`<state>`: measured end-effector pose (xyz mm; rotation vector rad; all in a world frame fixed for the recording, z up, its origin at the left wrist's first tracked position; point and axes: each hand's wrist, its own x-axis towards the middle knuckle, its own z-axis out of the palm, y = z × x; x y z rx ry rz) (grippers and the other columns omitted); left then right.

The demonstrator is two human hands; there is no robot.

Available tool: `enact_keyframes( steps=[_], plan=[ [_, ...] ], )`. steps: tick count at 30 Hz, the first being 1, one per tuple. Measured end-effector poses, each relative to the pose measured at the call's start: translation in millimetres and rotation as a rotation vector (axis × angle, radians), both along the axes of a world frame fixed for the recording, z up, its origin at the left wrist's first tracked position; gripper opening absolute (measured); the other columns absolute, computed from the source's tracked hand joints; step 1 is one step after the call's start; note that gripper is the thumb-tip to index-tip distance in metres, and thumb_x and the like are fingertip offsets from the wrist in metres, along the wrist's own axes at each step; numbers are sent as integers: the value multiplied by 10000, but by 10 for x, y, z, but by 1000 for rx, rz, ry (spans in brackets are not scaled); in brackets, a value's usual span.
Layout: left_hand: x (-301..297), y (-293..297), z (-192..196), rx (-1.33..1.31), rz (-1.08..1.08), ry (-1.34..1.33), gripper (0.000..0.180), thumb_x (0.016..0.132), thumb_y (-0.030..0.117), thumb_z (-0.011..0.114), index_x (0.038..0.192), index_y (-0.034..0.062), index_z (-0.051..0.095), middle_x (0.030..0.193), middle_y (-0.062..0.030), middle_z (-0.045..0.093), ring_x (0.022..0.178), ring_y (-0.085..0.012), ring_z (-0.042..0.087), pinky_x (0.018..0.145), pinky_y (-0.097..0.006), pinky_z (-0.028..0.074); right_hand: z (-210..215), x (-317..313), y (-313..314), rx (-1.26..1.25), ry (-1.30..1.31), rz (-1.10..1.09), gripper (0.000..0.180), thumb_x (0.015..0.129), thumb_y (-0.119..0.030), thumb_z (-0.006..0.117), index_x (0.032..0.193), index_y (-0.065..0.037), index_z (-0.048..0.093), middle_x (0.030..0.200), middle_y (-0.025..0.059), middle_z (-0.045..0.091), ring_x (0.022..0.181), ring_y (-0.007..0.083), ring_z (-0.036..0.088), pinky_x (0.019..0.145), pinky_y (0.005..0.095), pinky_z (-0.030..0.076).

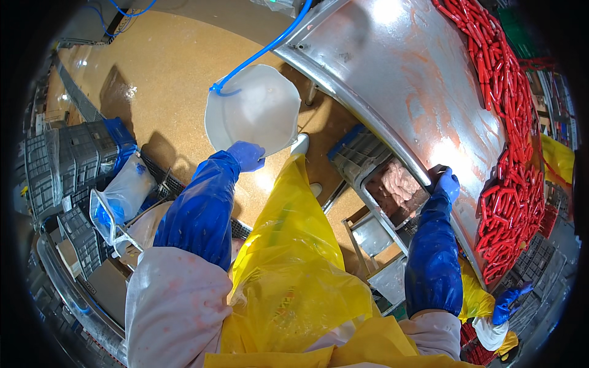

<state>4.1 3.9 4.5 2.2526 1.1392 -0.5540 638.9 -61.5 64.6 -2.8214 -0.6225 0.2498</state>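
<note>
the left hand (247, 157), gloved in blue, is closed over the near rim of a whitish tub (254, 110) that sits at 11 o'clock, above the tan floor (172, 61). a blue hose (265, 48) slants in from 12 o'clock to the tub's rim at its 10 o'clock side — whether it is tied there i cannot tell. at 3 o'clock the right hand (449, 186), also in a blue glove, rests with bent fingers at the near edge of a steel table (423, 73); a small dark patch shows beside its fingers, and i cannot tell if it grips anything. just inward of that hand, below the table's edge, a grey crate (366, 186) holds pink, pasty meat (399, 187). the table spreads from 12 round to 4 o'clock, smeared reddish, with glossy red sticks (512, 184) heaped along its far side. a co-worker (494, 310) in yellow and blue shows small at 4 o'clock. at 9 o'clock stand stacked grey crates (70, 159), with a clear plastic bag (127, 187) near them. the wearer's yellow apron (288, 264) hangs at 6 o'clock — creased and shiny — between two blue sleeves (199, 211).
</note>
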Motion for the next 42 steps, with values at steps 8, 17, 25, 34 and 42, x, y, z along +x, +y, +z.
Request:
enact_keyframes(
  steps=[8, 17, 25, 34, 42],
  plan=[
    [0, -10, -16, -3, -3, 5, 291, 890, 327, 518, 969, 100, 682, 948, -144, 694, 890, -353, 676, 806, -481, 534, 107, -85, 39, 9, 90, -42, 506, 895, -488, 569, 943, -9, 723, 954, 176, 732, 907, 310, 683, 840, 393, 489],
    [-6, -7, -22, -3, 3, 5, 291, 886, 333, 527, 952, 98, 684, 947, -139, 695, 882, -349, 679, 800, -476, 537, -33, 52, -2, -6, 48, -18, 520, 895, -495, 580, 992, -4, 726, 1028, 194, 728, 977, 330, 682, 881, 396, 490],
    [-22, -7, -53, 9, -13, -15, 283, 883, 335, 530, 937, 102, 682, 933, -138, 693, 869, -350, 677, 785, -480, 536, 115, -95, 35, -22, 57, 0, 505, 899, -500, 542, 907, -32, 733, 943, 176, 734, 919, 329, 682, 841, 411, 485],
    [-32, -5, -54, 33, -19, -35, 288, 887, 341, 549, 901, 90, 690, 888, -146, 689, 832, -357, 676, 768, -478, 539, 101, -93, 30, -9, 55, -17, 490, 895, -489, 550, 888, -35, 734, 933, 170, 735, 917, 323, 680, 846, 404, 485],
    [-23, 5, -38, 15, -26, -5, 274, 870, 324, 535, 934, 109, 692, 922, -137, 698, 859, -353, 682, 781, -474, 542, 132, -127, 40, -1, 46, -20, 493, 889, -490, 568, 904, -27, 734, 944, 172, 736, 923, 323, 681, 853, 403, 487]
  ],
)
